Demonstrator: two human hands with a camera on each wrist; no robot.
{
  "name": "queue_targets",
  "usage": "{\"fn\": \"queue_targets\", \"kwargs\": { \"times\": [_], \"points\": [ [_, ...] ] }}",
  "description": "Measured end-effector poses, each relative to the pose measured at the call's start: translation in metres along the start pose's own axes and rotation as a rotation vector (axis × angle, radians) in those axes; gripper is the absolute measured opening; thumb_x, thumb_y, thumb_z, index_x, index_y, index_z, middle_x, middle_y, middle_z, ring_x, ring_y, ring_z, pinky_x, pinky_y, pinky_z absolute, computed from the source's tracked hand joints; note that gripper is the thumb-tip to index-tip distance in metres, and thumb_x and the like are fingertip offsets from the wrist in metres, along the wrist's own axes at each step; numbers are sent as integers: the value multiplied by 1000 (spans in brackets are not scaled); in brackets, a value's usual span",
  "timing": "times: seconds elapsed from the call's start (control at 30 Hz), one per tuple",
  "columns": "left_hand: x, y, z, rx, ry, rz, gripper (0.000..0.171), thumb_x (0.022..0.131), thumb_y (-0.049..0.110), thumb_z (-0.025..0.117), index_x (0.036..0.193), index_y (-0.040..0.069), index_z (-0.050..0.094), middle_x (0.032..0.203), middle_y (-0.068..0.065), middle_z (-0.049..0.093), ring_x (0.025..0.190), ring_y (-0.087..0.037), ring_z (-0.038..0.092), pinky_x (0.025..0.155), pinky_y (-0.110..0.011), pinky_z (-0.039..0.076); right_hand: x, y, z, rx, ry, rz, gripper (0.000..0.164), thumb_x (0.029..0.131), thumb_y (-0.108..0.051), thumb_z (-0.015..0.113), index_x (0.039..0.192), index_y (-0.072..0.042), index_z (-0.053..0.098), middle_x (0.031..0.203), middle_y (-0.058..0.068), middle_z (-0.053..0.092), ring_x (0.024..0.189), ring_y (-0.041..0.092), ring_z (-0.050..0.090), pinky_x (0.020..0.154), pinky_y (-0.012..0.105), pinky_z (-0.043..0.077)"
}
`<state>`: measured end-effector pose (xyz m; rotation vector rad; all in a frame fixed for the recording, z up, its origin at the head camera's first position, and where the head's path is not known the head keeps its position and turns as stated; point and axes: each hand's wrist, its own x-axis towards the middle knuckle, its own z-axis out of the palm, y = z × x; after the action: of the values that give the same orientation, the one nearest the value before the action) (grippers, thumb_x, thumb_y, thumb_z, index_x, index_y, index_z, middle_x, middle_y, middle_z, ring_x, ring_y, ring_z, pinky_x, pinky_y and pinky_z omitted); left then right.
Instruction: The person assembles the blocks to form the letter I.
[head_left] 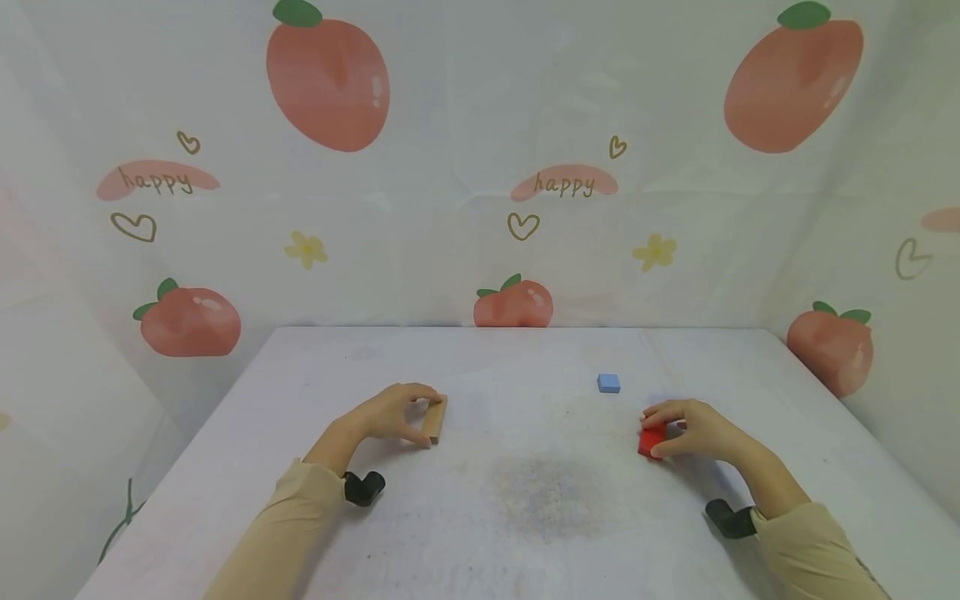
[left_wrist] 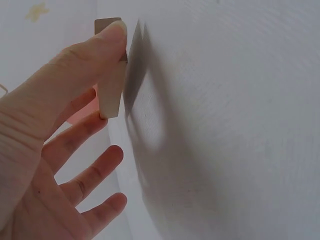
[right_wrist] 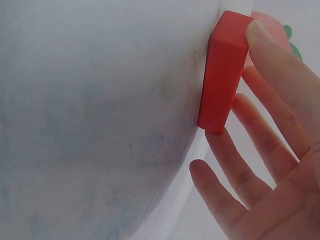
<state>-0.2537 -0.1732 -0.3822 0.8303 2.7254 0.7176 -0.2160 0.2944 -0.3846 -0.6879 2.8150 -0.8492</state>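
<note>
My left hand (head_left: 390, 412) pinches a natural wooden block (head_left: 435, 419) at its two ends, left of the table's middle. In the left wrist view the thumb covers part of that wooden block (left_wrist: 111, 90), and its shadow falls close beside it. Over on the right, my right hand (head_left: 699, 429) holds a red block (head_left: 651, 440) between thumb and fingers. The right wrist view shows the red block (right_wrist: 222, 75) with its lower face at the table surface and the fingers spread along its far side. Farther back lies a small blue block (head_left: 609, 383), apart from both hands.
The white table (head_left: 525, 567) bears a greyish smudge between the arms. A black wrist piece (head_left: 365, 488) sits at the left cuff, and a matching black piece (head_left: 729, 518) at the right. Behind the table hangs a fruit-printed curtain (head_left: 450, 167).
</note>
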Motion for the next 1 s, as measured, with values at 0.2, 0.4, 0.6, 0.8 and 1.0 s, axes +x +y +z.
{"fn": "queue_targets", "kwargs": {
  "times": [0.2, 0.4, 0.6, 0.8, 1.0],
  "points": [
    [2, -3, 3, 14, 46, 55, 66, 69, 30, 82, 125, 4, 57, 132, -18, 55, 119, -37, 52, 102, -51, 39, 1, 0, 0, 3, -5, 17, 38, 70, -22, 80, 101, -2, 71, 113, 21, 64, 105, 38, 56, 84, 50, 51],
    [3, -2, 4, -2, 75, 65, 66, 69, 28, 82, 125, 3, 58, 132, -19, 54, 120, -38, 52, 102, -51, 39, 1, -1, -1, 27, -18, 36, 36, 71, -20, 79, 101, -1, 71, 114, 22, 64, 107, 42, 54, 87, 52, 49],
    [4, 3, 3, -24, 74, 46, 66, 70, 28, 81, 126, 4, 57, 133, -18, 54, 125, -37, 48, 104, -52, 37, 2, -1, -1, 44, -27, 46, 36, 72, -19, 78, 102, 0, 70, 115, 23, 63, 108, 43, 53, 86, 52, 50],
    [6, 5, 6, -11, 82, 65, 64, 71, 29, 80, 126, 5, 58, 131, -19, 55, 126, -37, 46, 106, -52, 35, 2, -2, -1, 59, -34, 58, 37, 72, -19, 78, 102, 1, 70, 116, 23, 62, 108, 43, 54, 85, 51, 51],
    [6, 9, 8, -6, 85, 55, 64, 71, 30, 80, 126, 5, 58, 131, -18, 54, 125, -36, 47, 106, -52, 35, 2, -2, -2, 57, -37, 60, 36, 72, -19, 78, 102, 0, 70, 116, 23, 63, 108, 43, 54, 84, 49, 52]
  ]
}}
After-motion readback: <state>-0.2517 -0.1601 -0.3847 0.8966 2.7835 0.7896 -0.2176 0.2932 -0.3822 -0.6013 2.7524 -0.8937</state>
